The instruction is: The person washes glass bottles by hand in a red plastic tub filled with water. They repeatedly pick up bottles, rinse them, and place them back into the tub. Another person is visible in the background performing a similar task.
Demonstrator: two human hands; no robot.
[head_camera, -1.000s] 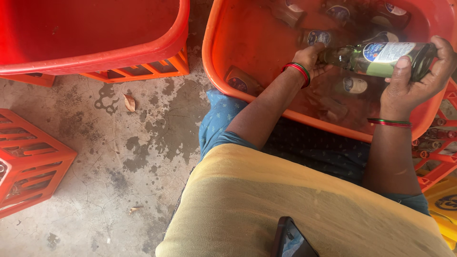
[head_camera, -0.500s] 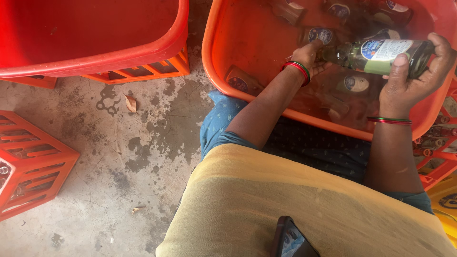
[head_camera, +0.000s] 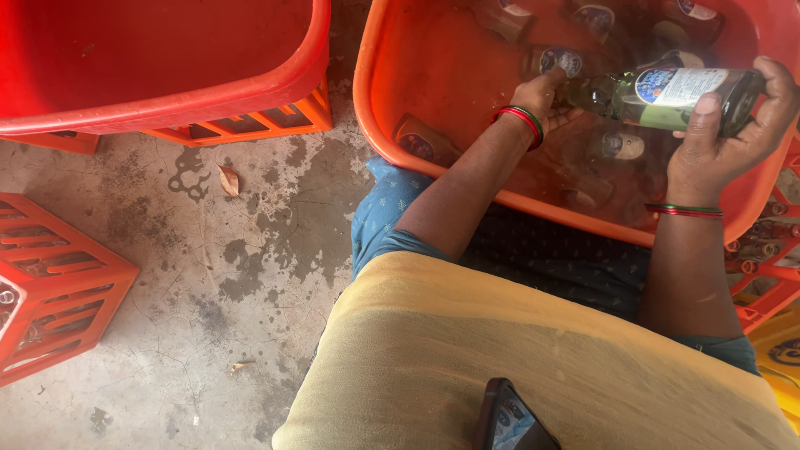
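I hold a green glass bottle (head_camera: 667, 92) with a white and blue label sideways over an orange tub (head_camera: 379, 92) of murky water. My right hand (head_camera: 729, 125) grips its base end. My left hand (head_camera: 542, 96) is closed around its neck end. Both wrists wear red and green bangles. Several more labelled bottles (head_camera: 554, 60) lie sunk in the water under and beyond the hands.
A second red tub (head_camera: 167, 100) sits at the upper left on an orange crate (head_camera: 250, 125). Another orange crate (head_camera: 58, 292) stands at the left on wet, stained concrete. A crate with bottles (head_camera: 762, 258) is at the right edge. A phone (head_camera: 508, 417) rests on my lap.
The bottle has shifted slightly right and down, staying sideways over the tub. Both hands keep their hold on it.
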